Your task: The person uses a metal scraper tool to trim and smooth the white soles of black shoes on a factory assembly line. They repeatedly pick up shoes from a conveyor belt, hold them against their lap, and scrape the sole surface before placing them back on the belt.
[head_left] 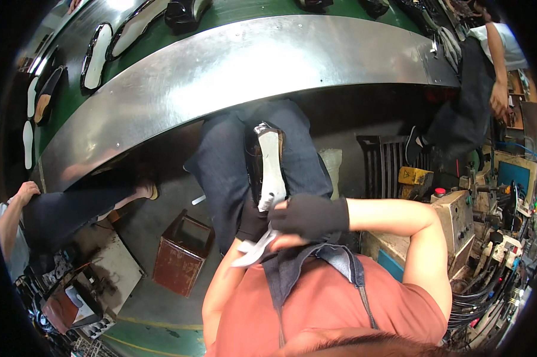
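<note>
Roughly, left to right. Your left hand (253,221), in a dark glove, sat low on your lap, fingers wrapped around the heel end of the shoe (267,169); grip was closed on it, though the fingertips themselves were hidden under the work. The shoe lay lengthwise along your denim apron (227,166), pale insole up, toe pointing away toward the curved steel counter (250,65). Your right hand (310,217), also gloved with bare fingertips, crossed over from the right and pinched a pale strip (250,251) just behind the heel, fingers narrow and closed on it. The strip touched the shoe's heel end and trailed toward your chest.

Judgement: you would have done well to keep the left hand clamping the shoe steady against the thigh, and pull the strip in line with the sole, not sideways.
</note>
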A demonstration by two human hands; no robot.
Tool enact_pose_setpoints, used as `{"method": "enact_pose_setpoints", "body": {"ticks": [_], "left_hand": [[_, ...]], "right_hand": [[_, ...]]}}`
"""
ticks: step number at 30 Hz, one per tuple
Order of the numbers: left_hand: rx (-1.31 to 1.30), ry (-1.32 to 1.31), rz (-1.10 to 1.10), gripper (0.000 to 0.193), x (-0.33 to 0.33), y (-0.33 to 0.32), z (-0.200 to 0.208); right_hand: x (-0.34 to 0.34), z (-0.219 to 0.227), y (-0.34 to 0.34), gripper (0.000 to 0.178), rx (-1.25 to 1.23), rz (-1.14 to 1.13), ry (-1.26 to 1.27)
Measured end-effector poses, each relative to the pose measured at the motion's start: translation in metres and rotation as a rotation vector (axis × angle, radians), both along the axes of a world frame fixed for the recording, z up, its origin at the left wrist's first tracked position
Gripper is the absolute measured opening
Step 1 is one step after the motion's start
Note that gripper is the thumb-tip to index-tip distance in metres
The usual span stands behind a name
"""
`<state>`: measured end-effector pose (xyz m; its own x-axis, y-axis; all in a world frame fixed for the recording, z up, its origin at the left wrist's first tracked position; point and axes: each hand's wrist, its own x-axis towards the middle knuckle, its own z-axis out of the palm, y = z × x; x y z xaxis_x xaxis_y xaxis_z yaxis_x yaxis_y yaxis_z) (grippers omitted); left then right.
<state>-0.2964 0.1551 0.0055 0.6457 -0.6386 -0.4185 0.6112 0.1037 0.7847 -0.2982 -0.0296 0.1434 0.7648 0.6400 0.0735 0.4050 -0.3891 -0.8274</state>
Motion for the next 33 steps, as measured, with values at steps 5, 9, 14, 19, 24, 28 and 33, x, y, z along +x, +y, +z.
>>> {"method": "enact_pose_setpoints", "body": {"ticks": [5,9,14,19,24,28,33], "left_hand": [[0.069,0.021,0.019,0.057,-0.022,0.026,0.001],[0.066,0.243,0.125,0.047,-0.028,0.019,-0.015],[0.603,-0.502,-0.049,0.044,-0.016,-0.01,0.007],[0.537,-0.521,-0.075,0.051,-0.013,0.006,-0.003],[0.471,-0.734,-0.142,0.079,-0.019,0.016,-0.005],[0.531,-0.376,-0.216,0.079,-0.011,0.018,0.041],[0.594,-0.742,-0.276,0.054,0.056,0.093,0.112]], "right_hand": [[-0.022,-0.026,-0.062,0.048,-0.5,-0.177,0.498],[-0.04,-0.008,-0.055,0.043,-0.533,-0.208,0.475],[-0.038,0.017,0.017,0.052,-0.304,-0.017,0.131],[-0.03,-0.009,0.002,0.053,-0.217,-0.024,0.028],[-0.045,-0.021,-0.01,0.053,-0.571,-0.051,0.059],[-0.048,-0.061,-0.028,0.049,-0.247,-0.112,0.051],[-0.077,-0.02,-0.083,0.04,-0.371,-0.333,0.355]]}}
